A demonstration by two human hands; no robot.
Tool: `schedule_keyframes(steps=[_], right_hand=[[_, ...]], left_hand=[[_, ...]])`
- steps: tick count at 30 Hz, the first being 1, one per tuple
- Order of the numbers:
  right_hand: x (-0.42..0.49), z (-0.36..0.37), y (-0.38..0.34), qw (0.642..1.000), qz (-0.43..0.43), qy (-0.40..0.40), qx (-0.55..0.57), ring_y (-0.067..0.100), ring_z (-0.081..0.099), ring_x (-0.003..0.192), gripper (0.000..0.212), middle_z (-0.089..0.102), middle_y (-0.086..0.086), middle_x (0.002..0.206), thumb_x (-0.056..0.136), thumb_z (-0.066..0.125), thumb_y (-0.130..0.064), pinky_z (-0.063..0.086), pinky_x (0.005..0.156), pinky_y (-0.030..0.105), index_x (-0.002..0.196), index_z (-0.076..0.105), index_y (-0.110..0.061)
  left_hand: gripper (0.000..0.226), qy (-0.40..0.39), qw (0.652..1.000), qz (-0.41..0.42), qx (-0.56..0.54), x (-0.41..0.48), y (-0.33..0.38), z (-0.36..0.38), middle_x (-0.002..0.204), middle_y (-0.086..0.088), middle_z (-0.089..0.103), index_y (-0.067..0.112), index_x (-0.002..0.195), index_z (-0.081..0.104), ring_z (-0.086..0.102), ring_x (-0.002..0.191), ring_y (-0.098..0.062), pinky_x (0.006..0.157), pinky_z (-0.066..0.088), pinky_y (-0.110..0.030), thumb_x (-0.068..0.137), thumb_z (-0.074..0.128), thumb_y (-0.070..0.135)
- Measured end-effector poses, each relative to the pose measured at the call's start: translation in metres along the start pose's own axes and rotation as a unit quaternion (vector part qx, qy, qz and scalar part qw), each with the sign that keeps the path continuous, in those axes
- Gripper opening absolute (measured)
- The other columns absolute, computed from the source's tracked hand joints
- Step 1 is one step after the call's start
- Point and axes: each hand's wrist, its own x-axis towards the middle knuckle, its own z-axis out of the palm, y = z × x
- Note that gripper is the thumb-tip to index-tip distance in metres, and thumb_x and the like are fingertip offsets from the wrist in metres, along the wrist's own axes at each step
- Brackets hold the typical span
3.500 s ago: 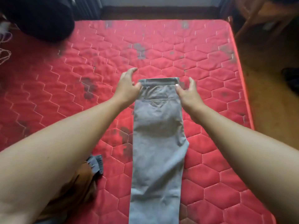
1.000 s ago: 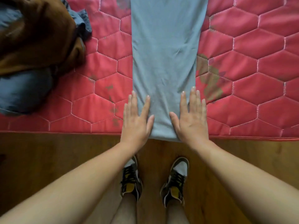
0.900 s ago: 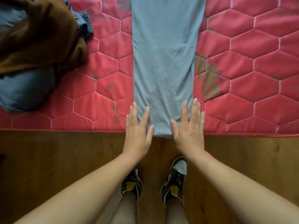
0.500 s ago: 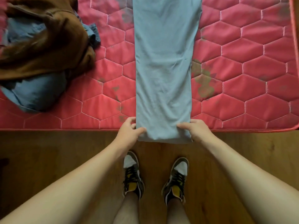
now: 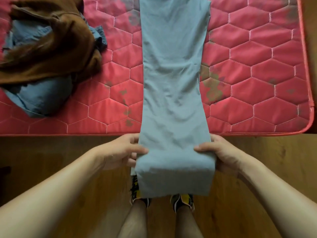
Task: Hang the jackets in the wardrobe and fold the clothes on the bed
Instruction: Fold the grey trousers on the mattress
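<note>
Head camera looks straight down on a pair of pale grey-blue cotton trousers (image 5: 173, 74), folded lengthwise into one long strip that runs from the far side of the view across a red quilted mattress with hexagonal stitching (image 5: 257, 66) and out over the near edge of the bed. The part of the strip past that edge is held up off the bed by both hands, and its last stretch droops down toward the floor from where the hands hold it. The left hand (image 5: 118, 152) grips the left edge of the strip with its thumb laid over the top of the cloth and its fingers curled at and under the edge; the right hand (image 5: 223, 153) grips the right edge the same way, thumb on top and the rest of the fingers hidden beneath the fabric. Both hands sit just outside the near edge of the bed, above a brown wooden floor (image 5: 42, 152). The hanging end of the trousers covers the toes of a pair of black and yellow sneakers (image 5: 183, 201) on the person's feet. Near the left edge of the bed lies a rumpled heap: a brown fleecy garment (image 5: 51, 54) draped over a crumpled blue cloth garment (image 5: 39, 95), well apart from the trousers. Dark stains mark the mattress on either side of the strip.
</note>
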Motion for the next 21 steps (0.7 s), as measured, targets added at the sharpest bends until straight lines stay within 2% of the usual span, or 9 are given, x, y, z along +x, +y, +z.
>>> schedule_keyframes(steps=[2, 5, 7, 9, 12, 14, 16, 18, 21], right_hand=[[-0.002, 0.003, -0.008, 0.993, -0.055, 0.033, 0.095, 0.025, 0.075, 0.087, 0.059, 0.076, 0.014, 0.106, 0.087, 0.069, -0.013, 0.059, 0.067, 0.034, 0.141, 0.05, 0.0], [-0.005, 0.008, -0.024, 0.969, -0.092, 0.056, 0.222, 0.017, 0.075, 0.075, 0.047, 0.077, 0.004, 0.092, 0.104, 0.049, -0.022, 0.059, 0.061, 0.031, 0.15, 0.039, -0.023], [-0.016, 0.014, -0.043, 0.965, -0.108, 0.009, 0.24, 0.017, 0.076, 0.085, 0.046, 0.077, 0.0, 0.109, 0.106, 0.043, -0.02, 0.06, 0.063, 0.03, 0.149, 0.039, -0.034], [-0.025, 0.015, -0.053, 0.981, -0.104, -0.021, 0.16, 0.023, 0.072, 0.106, 0.05, 0.065, 0.002, 0.136, 0.097, 0.051, -0.016, 0.061, 0.072, 0.034, 0.143, 0.051, -0.036], [-0.04, 0.013, -0.066, 0.997, -0.063, -0.045, 0.018, 0.029, 0.067, 0.088, 0.035, 0.066, 0.014, 0.117, 0.079, 0.066, -0.013, 0.056, 0.066, 0.034, 0.113, 0.069, -0.022], [-0.045, 0.016, -0.083, 0.995, -0.065, -0.07, 0.023, 0.028, 0.066, 0.081, 0.019, 0.065, 0.017, 0.103, 0.08, 0.067, -0.019, 0.055, 0.065, 0.035, 0.098, 0.072, -0.018], [-0.035, 0.019, -0.107, 0.988, -0.096, -0.049, 0.113, 0.027, 0.072, 0.086, 0.024, 0.071, 0.014, 0.104, 0.09, 0.064, -0.033, 0.061, 0.072, 0.037, 0.103, 0.075, -0.015], [-0.005, 0.01, -0.127, 0.97, -0.121, 0.004, 0.213, 0.029, 0.072, 0.106, 0.053, 0.071, 0.014, 0.123, 0.103, 0.042, -0.052, 0.062, 0.085, 0.042, 0.131, 0.064, -0.012], [0.052, 0.001, -0.133, 0.963, -0.113, 0.143, 0.197, 0.041, 0.069, 0.111, 0.053, 0.069, 0.024, 0.12, 0.106, 0.036, -0.056, 0.06, 0.088, 0.05, 0.14, 0.046, -0.017]], left_hand=[[0.038, 0.086, 0.993, 0.043, -0.068, -0.004, 0.007, -0.002, 0.095, -0.018, 0.075, 0.018, 0.13, 0.06, 0.066, 0.076, -0.026, 0.065, 0.052, -0.031, 0.093, 0.067, 0.011], [0.054, 0.148, 0.974, 0.093, -0.146, -0.006, 0.021, -0.009, 0.114, -0.014, 0.064, 0.047, 0.134, 0.053, 0.045, 0.092, -0.032, 0.077, 0.045, -0.04, 0.086, 0.074, 0.034], [0.045, 0.094, 0.967, 0.118, -0.205, -0.015, 0.035, -0.006, 0.13, -0.006, 0.065, 0.047, 0.138, 0.05, 0.059, 0.096, -0.028, 0.078, 0.051, -0.038, 0.1, 0.05, 0.022], [0.05, -0.007, 0.977, 0.113, -0.183, -0.034, 0.048, 0.006, 0.132, -0.004, 0.065, 0.037, 0.137, 0.054, 0.067, 0.1, -0.025, 0.078, 0.053, -0.042, 0.1, 0.033, 0.011], [0.043, -0.018, 0.995, 0.085, -0.056, -0.048, 0.058, 0.013, 0.075, -0.012, 0.058, 0.02, 0.114, 0.067, 0.051, 0.048, -0.012, 0.05, 0.045, -0.024, 0.095, 0.036, -0.002], [0.039, 0.036, 0.993, 0.109, 0.005, -0.05, 0.073, 0.011, 0.054, -0.013, 0.047, 0.019, 0.106, 0.07, 0.041, 0.04, -0.018, 0.055, 0.037, -0.023, 0.093, 0.042, -0.005], [0.033, 0.065, 0.984, 0.157, -0.056, -0.045, 0.1, 0.006, 0.082, -0.022, 0.066, 0.023, 0.117, 0.069, 0.059, 0.067, -0.03, 0.067, 0.052, -0.03, 0.094, 0.05, 0.007], [0.029, 0.071, 0.959, 0.178, -0.208, -0.024, 0.125, -0.008, 0.115, -0.015, 0.072, 0.025, 0.128, 0.06, 0.071, 0.094, -0.028, 0.079, 0.06, -0.036, 0.101, 0.049, 0.027], [0.03, 0.216, 0.94, 0.146, -0.221, 0.031, 0.129, -0.032, 0.119, -0.013, 0.07, 0.022, 0.131, 0.053, 0.072, 0.098, -0.027, 0.083, 0.06, -0.043, 0.105, 0.045, 0.035]])
